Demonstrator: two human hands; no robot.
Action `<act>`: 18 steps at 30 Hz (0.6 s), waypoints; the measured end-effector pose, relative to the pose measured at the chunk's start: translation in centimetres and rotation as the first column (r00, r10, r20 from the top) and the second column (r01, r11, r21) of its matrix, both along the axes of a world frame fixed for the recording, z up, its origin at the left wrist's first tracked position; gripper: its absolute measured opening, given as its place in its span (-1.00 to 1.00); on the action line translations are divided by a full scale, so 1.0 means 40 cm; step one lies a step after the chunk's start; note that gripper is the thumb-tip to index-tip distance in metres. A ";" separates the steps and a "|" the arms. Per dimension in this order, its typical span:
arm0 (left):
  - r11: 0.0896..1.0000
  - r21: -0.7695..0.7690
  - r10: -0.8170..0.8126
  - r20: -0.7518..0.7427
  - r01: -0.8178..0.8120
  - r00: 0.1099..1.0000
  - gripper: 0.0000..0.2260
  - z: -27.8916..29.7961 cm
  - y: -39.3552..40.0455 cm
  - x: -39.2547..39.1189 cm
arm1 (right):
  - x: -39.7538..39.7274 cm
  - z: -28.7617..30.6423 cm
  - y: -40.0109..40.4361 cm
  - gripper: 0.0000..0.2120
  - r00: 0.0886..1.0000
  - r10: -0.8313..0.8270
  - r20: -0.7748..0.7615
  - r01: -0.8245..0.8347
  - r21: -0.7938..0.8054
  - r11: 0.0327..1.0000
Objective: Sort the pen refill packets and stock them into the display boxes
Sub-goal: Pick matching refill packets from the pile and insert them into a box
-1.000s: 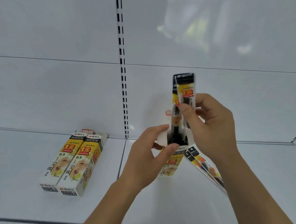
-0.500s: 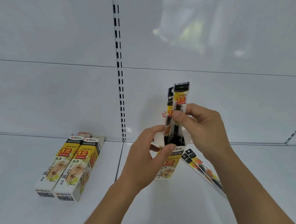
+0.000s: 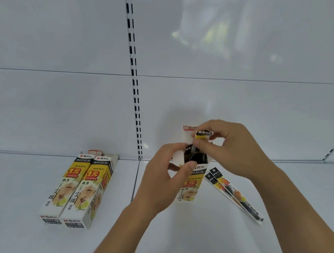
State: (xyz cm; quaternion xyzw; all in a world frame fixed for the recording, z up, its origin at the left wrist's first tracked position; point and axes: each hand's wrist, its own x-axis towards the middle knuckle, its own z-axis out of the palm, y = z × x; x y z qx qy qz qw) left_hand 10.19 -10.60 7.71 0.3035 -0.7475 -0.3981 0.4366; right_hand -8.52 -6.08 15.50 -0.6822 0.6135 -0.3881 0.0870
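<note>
The pen refill packet (image 3: pixel 202 135) stood nearly sunk into the open display box (image 3: pixel 190 185), only its black and yellow top showing above the mouth, among the dark tops of other packets (image 3: pixel 194 155) already packed inside. The right hand (image 3: pixel 233 148) pinched that top between the thumb and the curled fingertips, the other fingers bent over the box's raised back flap (image 3: pixel 187 133). The left hand (image 3: pixel 163 176) gripped the box near its upper end, thumb across the front face and fingers wrapped round the far side, holding it tilted up from the white shelf (image 3: pixel 187 231) with its printed front toward the camera. Just to the right of the box, two loose refill packets (image 3: pixel 233 194) lay flat on the shelf, side by side and touching, slanting toward the lower right beneath the right wrist. Well apart on the left part of the shelf, two more display boxes (image 3: pixel 78 189) lay flat, pressed together along their long sides, their upper ends near the back panel (image 3: pixel 64 112); what they held could not be told. A slotted upright (image 3: pixel 134 79) ran up the back panel between the two groups.
</note>
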 end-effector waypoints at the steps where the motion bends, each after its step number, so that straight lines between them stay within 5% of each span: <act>1: 1.000 0.001 0.000 0.000 0.000 1.000 -0.73 0.000 -0.001 0.001 | -0.002 -0.003 0.000 -0.76 0.998 0.023 -0.059 -0.021 0.032 0.999; 5: 1.000 0.007 0.003 0.008 -0.003 1.000 -0.72 0.000 -0.007 0.006 | -0.004 -0.001 0.007 -0.58 0.984 0.042 -0.172 -0.049 -0.041 0.998; 18: 1.000 0.013 -0.011 0.029 0.011 1.000 -0.74 0.002 -0.013 0.005 | -0.027 -0.005 0.017 -0.72 0.972 0.028 -0.231 -0.041 -0.052 0.998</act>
